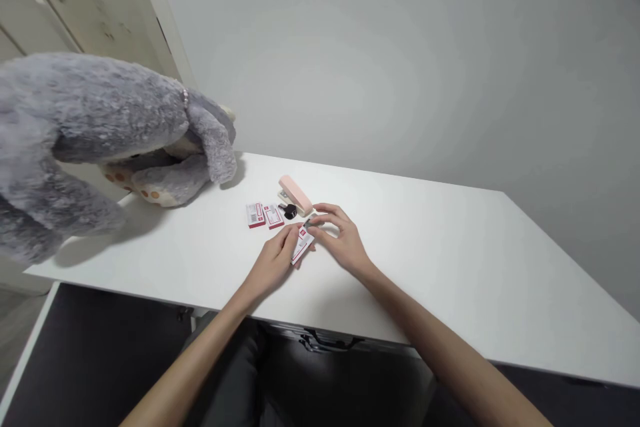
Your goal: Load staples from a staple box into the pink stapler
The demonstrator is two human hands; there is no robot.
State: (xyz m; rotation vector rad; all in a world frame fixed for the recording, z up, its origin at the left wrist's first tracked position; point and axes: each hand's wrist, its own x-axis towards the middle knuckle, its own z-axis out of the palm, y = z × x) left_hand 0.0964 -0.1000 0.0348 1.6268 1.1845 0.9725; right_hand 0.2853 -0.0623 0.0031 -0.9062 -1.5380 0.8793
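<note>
white box (301, 243) in the hands (274, 255) seemingly points lengthwise away and rightward.

Handheld box (301, 241) before stapler (295, 193) and keys (289, 212); two boxes (273, 216), then plush toy (120, 107), leftward on the table (425, 247).

White-and-red box (302, 241), slanted, in left hand (273, 259).
</note>
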